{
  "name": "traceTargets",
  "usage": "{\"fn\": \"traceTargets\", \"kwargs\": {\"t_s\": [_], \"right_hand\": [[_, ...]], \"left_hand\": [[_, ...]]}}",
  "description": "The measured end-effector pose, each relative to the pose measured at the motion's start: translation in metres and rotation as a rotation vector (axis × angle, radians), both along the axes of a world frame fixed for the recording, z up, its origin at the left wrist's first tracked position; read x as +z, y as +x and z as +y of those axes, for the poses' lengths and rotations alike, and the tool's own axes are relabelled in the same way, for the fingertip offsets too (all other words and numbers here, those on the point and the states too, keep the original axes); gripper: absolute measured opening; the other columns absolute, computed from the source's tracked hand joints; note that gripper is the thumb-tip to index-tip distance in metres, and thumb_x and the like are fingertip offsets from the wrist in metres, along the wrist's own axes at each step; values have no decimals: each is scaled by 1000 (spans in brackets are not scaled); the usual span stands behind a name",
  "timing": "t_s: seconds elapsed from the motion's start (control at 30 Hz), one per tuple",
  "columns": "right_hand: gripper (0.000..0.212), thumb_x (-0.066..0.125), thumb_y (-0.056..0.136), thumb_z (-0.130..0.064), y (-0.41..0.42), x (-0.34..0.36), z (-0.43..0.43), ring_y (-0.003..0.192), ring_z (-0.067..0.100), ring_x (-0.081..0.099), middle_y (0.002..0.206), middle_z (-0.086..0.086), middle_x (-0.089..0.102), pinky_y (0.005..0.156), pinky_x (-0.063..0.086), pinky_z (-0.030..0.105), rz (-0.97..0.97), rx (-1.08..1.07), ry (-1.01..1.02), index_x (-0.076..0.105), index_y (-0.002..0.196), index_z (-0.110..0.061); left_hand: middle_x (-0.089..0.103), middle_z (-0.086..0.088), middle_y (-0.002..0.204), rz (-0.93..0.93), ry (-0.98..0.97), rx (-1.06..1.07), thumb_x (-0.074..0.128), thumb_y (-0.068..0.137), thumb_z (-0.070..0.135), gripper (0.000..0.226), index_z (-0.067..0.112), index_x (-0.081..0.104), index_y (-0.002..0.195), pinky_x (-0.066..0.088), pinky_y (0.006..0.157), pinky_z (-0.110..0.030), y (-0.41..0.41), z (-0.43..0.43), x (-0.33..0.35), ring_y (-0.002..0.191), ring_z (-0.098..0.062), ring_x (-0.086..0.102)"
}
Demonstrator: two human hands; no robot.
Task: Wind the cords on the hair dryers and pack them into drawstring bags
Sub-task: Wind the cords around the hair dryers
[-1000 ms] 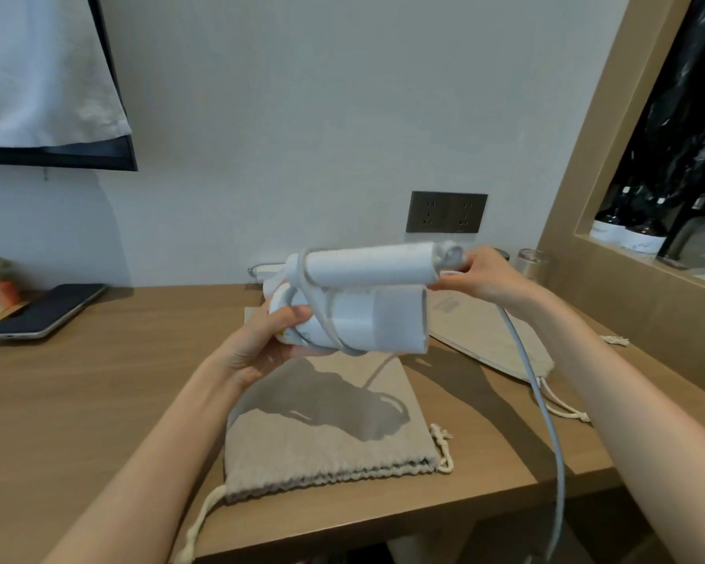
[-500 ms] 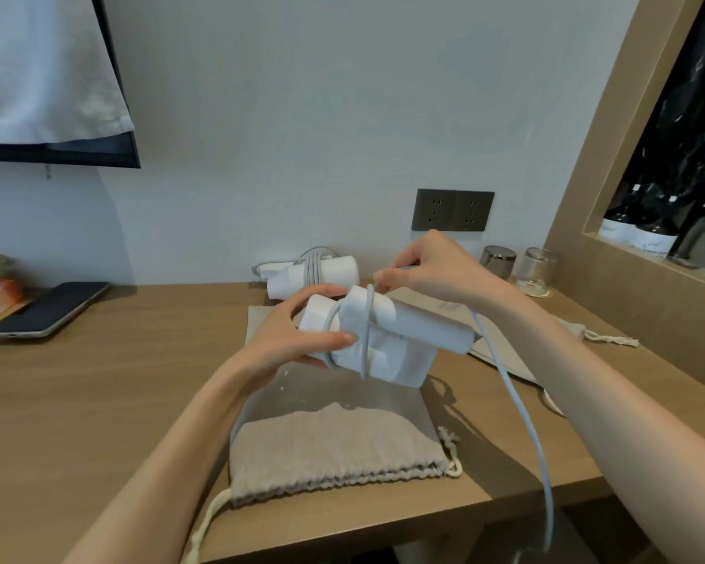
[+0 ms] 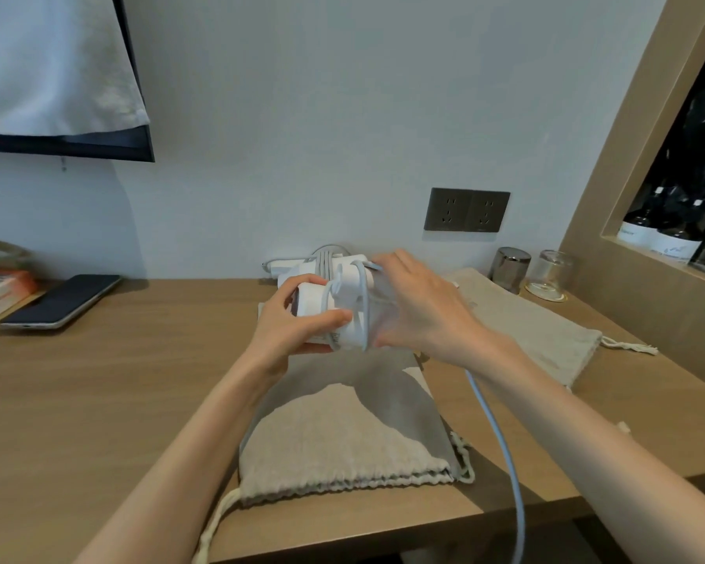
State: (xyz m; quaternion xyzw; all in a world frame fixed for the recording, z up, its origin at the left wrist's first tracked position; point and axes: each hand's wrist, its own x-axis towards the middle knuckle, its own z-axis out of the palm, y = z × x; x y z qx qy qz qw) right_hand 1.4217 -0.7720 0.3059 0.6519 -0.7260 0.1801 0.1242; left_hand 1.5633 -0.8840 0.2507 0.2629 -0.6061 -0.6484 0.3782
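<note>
The left hand (image 3: 290,331) clamps the left end of the hair dryer (image 3: 326,303), held above the near bag (image 3: 342,441). The right hand (image 3: 420,307) covers the dryer's right part, and its grip cannot be told. The cord (image 3: 493,433) emerges under that wrist and is cut off below the desk (image 3: 98,380) edge.

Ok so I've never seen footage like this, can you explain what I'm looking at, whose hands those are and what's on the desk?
No machine: a person wears a camera on the head, looking down at their own bare arms. The left hand grips a white plastic hair dryer; the right hand lies over its other end, where the pale grey cord loops round it, then trails off the wooden desk. Beneath lies a flat beige drawstring bag, a second beige bag to its right. Behind is another white hair dryer, cord wound. A black phone lies far left.
</note>
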Motion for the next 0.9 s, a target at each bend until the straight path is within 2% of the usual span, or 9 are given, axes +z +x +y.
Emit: {"fn": "traceTargets", "kwargs": {"t_s": [0.1, 0.2, 0.37, 0.5, 0.63, 0.7, 0.8, 0.83, 0.9], "right_hand": [[93, 84, 61, -29, 3, -12, -3, 107, 12, 32, 120, 2, 38, 68, 29, 26, 38, 45, -23, 34, 137, -13], [96, 88, 56, -28, 2, -18, -7, 100, 12, 29, 117, 7, 39, 68, 30, 25, 107, 43, -42, 36, 134, -8], [101, 92, 40, -40, 4, -22, -12, 91, 19, 42, 104, 12, 50, 61, 33, 27, 158, 4, -160, 49, 123, -4], [100, 93, 40, -44, 9, -26, -17, 89, 23, 48, 103, 10, 50, 62, 37, 28, 122, -21, -201, 49, 122, -7], [94, 89, 54, -40, 13, -25, -20, 98, 20, 44, 112, 6, 47, 69, 48, 35, 68, -27, -171, 42, 131, -12], [86, 83, 67, -40, 16, -20, -18, 107, 16, 43, 120, 2, 45, 80, 48, 32, -21, 4, -147, 37, 136, -16], [58, 56, 93, -35, 24, -14, -14, 120, 13, 41, 133, -1, 44, 98, 38, 28, -196, 62, -90, 31, 143, -19], [49, 45, 99, -31, 26, -15, -13, 120, 14, 42, 133, 1, 47, 100, 39, 29, -241, 83, -97, 32, 144, -18], [41, 34, 103, -23, 28, -21, -9, 111, 15, 48, 124, 4, 54, 95, 42, 32, -336, 145, -182, 39, 143, -16]], "left_hand": [[59, -8, 113, 12, 48, 4, 84, 54, 16, 52, 23, 64, 101, 59, 62, -39, 1, -2, -2, 93, -23, 64], [60, -7, 108, 20, 89, -17, 84, 55, 16, 54, 21, 63, 104, 58, 62, -39, 1, -2, -3, 90, -21, 64], [59, -7, 107, 39, 138, -20, 82, 68, 8, 49, 18, 60, 110, 58, 63, -39, -2, -1, -3, 88, -21, 64], [60, -6, 106, 61, 128, 11, 81, 69, 7, 45, 20, 60, 108, 58, 61, -37, -1, -1, -3, 86, -18, 64], [59, -7, 110, 86, 115, 66, 81, 69, 6, 44, 21, 61, 105, 58, 61, -37, -1, 0, -2, 84, -18, 63], [58, -7, 111, 110, 108, 113, 82, 67, 6, 43, 23, 61, 100, 58, 60, -36, -1, 0, -1, 83, -19, 64], [58, -6, 110, 137, 92, 171, 83, 66, 7, 42, 27, 60, 96, 58, 59, -34, 1, -2, -1, 83, -20, 66], [58, -4, 109, 146, 92, 184, 83, 66, 8, 42, 28, 60, 96, 58, 59, -34, 2, -3, 0, 83, -19, 66], [60, -2, 103, 175, 110, 198, 81, 68, 6, 40, 26, 59, 95, 59, 61, -36, 3, -4, 1, 81, -16, 65]]}}
